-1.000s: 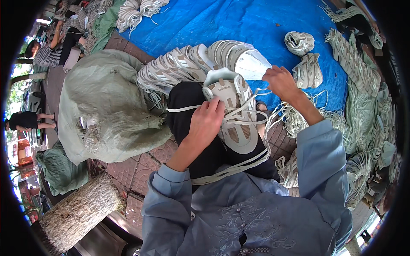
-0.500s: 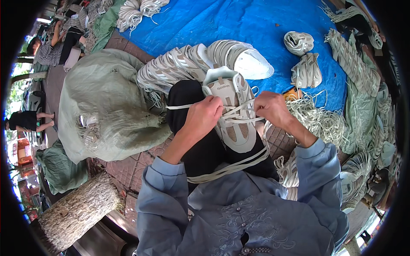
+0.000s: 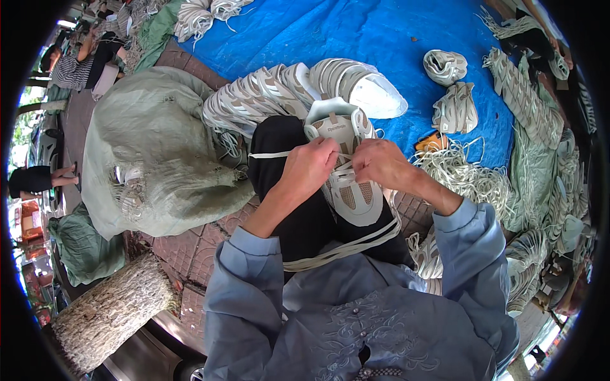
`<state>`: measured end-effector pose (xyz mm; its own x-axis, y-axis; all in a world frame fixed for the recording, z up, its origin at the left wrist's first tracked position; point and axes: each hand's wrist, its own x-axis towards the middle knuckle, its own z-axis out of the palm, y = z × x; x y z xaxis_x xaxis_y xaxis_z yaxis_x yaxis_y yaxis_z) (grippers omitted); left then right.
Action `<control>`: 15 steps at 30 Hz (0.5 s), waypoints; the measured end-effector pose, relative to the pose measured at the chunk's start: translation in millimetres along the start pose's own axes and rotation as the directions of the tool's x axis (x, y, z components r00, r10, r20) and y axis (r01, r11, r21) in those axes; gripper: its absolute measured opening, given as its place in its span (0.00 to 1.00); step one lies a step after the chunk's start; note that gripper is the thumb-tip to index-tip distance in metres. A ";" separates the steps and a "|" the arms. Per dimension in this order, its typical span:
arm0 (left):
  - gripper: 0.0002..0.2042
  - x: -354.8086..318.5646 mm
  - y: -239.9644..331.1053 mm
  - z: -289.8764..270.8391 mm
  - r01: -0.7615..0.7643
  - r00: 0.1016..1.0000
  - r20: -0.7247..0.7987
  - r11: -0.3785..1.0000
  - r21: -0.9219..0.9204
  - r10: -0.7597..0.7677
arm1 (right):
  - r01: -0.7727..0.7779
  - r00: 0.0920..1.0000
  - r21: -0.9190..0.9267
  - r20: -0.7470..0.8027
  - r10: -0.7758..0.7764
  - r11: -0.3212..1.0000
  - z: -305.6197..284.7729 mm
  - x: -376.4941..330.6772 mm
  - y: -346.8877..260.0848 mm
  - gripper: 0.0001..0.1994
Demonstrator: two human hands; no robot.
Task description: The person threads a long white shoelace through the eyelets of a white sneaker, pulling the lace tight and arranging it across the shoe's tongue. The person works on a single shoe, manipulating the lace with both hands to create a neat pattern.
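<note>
**Both hands on a white shoe**

We see a white shoe [image 3: 346,174] lying on the person's lap, on a knee in black trousers [image 3: 298,216]. Its toe points toward the person and its open top points away.

The left hand [image 3: 311,166] sits on the left side of the shoe. Its fingers are curled together and pinch a flat white lace [image 3: 270,154]. The lace runs out to the left across the black knee.

The right hand [image 3: 380,164] sits on the right side of the shoe, just beside the left hand. Its fingers are bent and closed over the lace part of the shoe. We cannot tell just what they pinch.

More white laces [image 3: 356,244] hang across the lap below the shoe.

Behind the shoe lies a row of white shoes [image 3: 279,92], stacked side by side at the edge of a blue sheet [image 3: 356,32]. A pile of loose laces [image 3: 473,181] lies to the right. A big pale green sack [image 3: 152,152] sits to the left. A rough log [image 3: 111,311] lies at the lower left.
</note>
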<state>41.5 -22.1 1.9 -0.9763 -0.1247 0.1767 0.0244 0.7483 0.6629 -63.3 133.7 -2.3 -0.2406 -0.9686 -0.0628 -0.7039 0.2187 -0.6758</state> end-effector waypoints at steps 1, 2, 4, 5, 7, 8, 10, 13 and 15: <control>0.03 0.2 -0.8 0.2 -0.003 1.000 -0.005 1.000 -0.012 0.003 | -0.082 0.995 0.043 0.069 0.078 0.996 -3.3 2.6 0.7 0.04; 0.02 0.9 -1.7 0.2 -0.005 1.000 -0.003 1.000 -0.027 0.004 | -0.179 0.978 0.326 0.165 0.130 0.928 -6.7 5.7 0.7 0.05; 0.02 2.0 -3.3 -0.3 -0.007 1.000 0.010 0.999 -0.053 0.007 | -0.486 0.870 0.668 0.432 0.239 0.564 -14.6 11.9 -0.9 0.07; 0.02 2.4 -4.0 -0.9 -0.005 1.000 0.018 0.998 -0.062 0.006 | -0.492 0.869 0.708 0.438 0.231 0.506 -21.2 13.9 -1.6 0.09; 0.02 2.4 -4.6 -2.4 0.001 1.000 0.029 0.997 -0.071 0.001 | -0.551 0.834 0.726 0.481 0.269 0.411 -34.8 15.6 -4.6 0.12; 0.02 1.9 -4.6 -2.9 0.006 0.999 0.032 0.997 -0.072 -0.004 | -0.439 0.895 0.621 0.362 0.259 0.649 -41.1 13.5 -7.3 0.14; 0.02 1.1 -4.3 -3.6 0.032 0.998 0.052 0.998 -0.061 -0.029 | -0.142 0.987 0.222 0.104 0.121 0.965 -51.9 4.8 -14.1 0.18; 0.02 0.8 -4.6 -3.0 0.037 0.996 0.077 0.999 -0.038 -0.034 | 0.212 0.975 -0.521 0.058 -0.214 0.827 -48.7 -7.0 -26.6 0.13; 0.03 0.4 -5.6 -2.3 -0.023 0.999 0.044 0.999 -0.046 0.025 | 0.364 0.923 -0.711 0.188 -0.336 0.602 -46.4 -15.1 -29.6 0.09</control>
<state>41.4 -27.9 0.0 -0.9840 -0.0770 0.1608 0.0565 0.7203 0.6913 -69.8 147.3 52.7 0.1400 -0.9897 0.0313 -0.9863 -0.1365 0.0930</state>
